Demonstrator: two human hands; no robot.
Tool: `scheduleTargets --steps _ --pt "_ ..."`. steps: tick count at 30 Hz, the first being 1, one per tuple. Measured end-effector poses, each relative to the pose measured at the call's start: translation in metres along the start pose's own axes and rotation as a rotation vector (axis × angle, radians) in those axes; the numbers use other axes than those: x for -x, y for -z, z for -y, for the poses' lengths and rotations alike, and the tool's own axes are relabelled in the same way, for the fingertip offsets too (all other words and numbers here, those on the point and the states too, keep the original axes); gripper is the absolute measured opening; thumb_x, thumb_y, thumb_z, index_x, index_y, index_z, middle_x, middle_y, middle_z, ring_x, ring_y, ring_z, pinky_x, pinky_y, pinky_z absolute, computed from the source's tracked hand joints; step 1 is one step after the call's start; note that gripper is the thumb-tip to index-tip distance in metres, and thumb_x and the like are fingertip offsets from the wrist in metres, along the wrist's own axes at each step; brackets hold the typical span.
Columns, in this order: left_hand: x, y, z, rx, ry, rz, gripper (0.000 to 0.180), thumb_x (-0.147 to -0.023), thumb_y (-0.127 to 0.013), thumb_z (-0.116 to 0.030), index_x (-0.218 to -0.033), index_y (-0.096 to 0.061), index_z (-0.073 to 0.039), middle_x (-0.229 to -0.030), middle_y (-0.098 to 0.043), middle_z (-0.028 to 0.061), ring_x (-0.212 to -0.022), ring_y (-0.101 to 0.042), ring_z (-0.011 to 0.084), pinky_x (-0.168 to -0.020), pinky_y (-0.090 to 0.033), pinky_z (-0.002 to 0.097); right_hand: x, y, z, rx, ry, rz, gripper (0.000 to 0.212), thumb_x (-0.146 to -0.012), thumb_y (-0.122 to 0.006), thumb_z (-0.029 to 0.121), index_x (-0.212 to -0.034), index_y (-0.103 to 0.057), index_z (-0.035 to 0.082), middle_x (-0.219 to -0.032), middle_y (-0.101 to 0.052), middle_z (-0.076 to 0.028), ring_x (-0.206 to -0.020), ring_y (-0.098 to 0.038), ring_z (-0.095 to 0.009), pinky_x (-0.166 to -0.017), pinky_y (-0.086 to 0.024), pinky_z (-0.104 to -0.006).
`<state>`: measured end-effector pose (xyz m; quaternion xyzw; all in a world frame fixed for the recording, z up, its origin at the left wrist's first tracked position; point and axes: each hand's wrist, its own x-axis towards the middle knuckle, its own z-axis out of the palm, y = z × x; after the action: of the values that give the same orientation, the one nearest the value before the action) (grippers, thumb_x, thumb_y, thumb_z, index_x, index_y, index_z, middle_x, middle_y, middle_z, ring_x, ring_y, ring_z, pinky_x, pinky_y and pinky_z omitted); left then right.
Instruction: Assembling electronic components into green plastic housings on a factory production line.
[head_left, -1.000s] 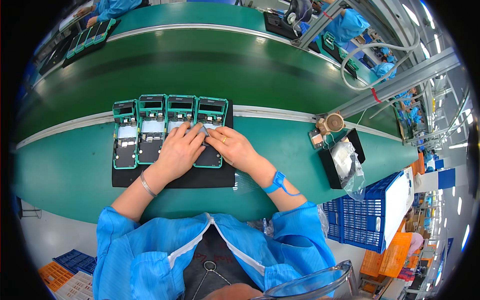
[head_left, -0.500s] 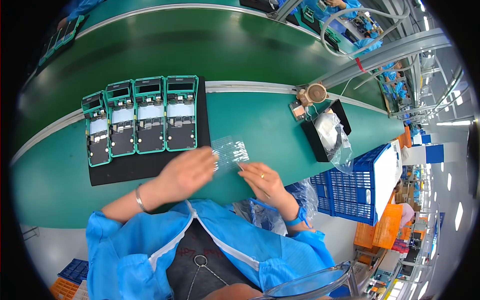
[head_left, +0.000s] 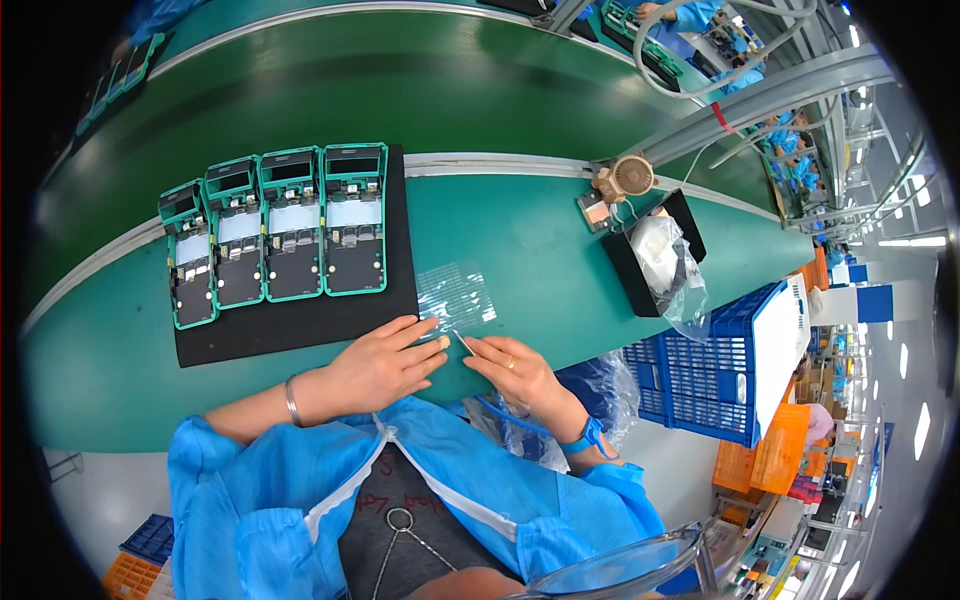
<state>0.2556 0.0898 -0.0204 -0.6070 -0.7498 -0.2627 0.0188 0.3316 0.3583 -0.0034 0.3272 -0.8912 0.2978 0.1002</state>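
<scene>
A clear plastic sheet (head_left: 456,297) with rows of small shiny strips lies on the green table, right of the black mat. My left hand (head_left: 385,362) rests at its near left edge, fingers stretched out, with a beige cover on one fingertip. In my right hand (head_left: 518,375), closed by the sheet's near edge, is a thin metal tool like tweezers (head_left: 463,342), its tip pointing to the sheet. Several green-framed device housings (head_left: 355,220) with exposed boards stand side by side on the black mat (head_left: 300,335).
A small beige fan (head_left: 632,176) stands at the table's far edge, near a black box (head_left: 636,283) holding plastic bags. Beyond the near right table edge is a blue crate (head_left: 705,380). A wide dark green belt (head_left: 480,90) runs behind the table; people work past it.
My left hand, blurred by motion before, has come to rest slightly lower at the sheet's near left edge. My right hand has shifted a little left and nearer, with the thin tool.
</scene>
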Motion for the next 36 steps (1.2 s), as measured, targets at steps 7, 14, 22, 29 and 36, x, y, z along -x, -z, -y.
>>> scheduleTargets --steps 7,14,22,29,36 --pt "0.000 -0.001 0.001 -0.012 -0.046 -0.022 0.041 -0.088 -0.068 -0.027 -0.121 -0.064 -0.003 -0.135 -0.058 0.0113 -0.135 -0.045 0.0344 -0.113 -0.038 0.0478 -0.047 0.004 -0.011 0.067 0.167 -0.016 0.039 -0.069 -0.068 0.001 -0.108 -0.068 -0.001 -0.121 -0.066 -0.018 -0.102 -0.067 -0.033 -0.083 -0.058 -0.0405" --pt "0.022 0.049 0.009 -0.161 -0.006 -0.247 0.028 -0.082 -0.067 -0.016 -0.106 -0.064 -0.002 -0.117 -0.064 0.0150 -0.113 -0.060 0.0312 -0.094 -0.050 0.0442 -0.153 -0.029 -0.020 -0.028 0.322 -0.124 0.035 -0.075 -0.068 -0.001 -0.111 -0.068 0.001 -0.118 -0.068 -0.016 -0.100 -0.066 -0.034 -0.083 -0.057 -0.0402" --pt "0.072 0.096 0.078 -0.567 0.520 -0.322 0.029 -0.082 -0.069 -0.006 -0.110 -0.065 -0.001 -0.118 -0.065 0.0101 -0.117 -0.056 0.0351 -0.093 -0.049 0.0446 -0.226 -0.091 -0.017 -0.012 0.417 -0.158 0.034 -0.072 -0.069 -0.002 -0.107 -0.068 -0.002 -0.112 -0.068 -0.018 -0.097 -0.066 -0.032 -0.081 -0.057 -0.0374" --pt "0.075 0.089 0.082 -0.566 0.525 -0.327 0.028 -0.082 -0.071 -0.011 -0.108 -0.066 0.000 -0.116 -0.065 0.0106 -0.115 -0.057 0.0337 -0.093 -0.049 0.0419 -0.236 -0.102 -0.020 0.029 0.429 -0.127 0.035 -0.070 -0.066 0.000 -0.105 -0.067 -0.004 -0.108 -0.068 -0.019 -0.098 -0.065 -0.031 -0.083 -0.056 -0.0371" --pt "0.077 0.087 0.082 -0.544 0.525 -0.335 0.030 -0.082 -0.070 -0.008 -0.111 -0.065 0.000 -0.120 -0.064 0.0105 -0.113 -0.057 0.0309 -0.090 -0.051 0.0406 -0.235 -0.101 -0.019 0.049 0.416 -0.089 0.035 -0.073 -0.064 -0.002 -0.107 -0.067 -0.004 -0.112 -0.067 -0.018 -0.103 -0.064 -0.032 -0.087 -0.055 -0.0381"
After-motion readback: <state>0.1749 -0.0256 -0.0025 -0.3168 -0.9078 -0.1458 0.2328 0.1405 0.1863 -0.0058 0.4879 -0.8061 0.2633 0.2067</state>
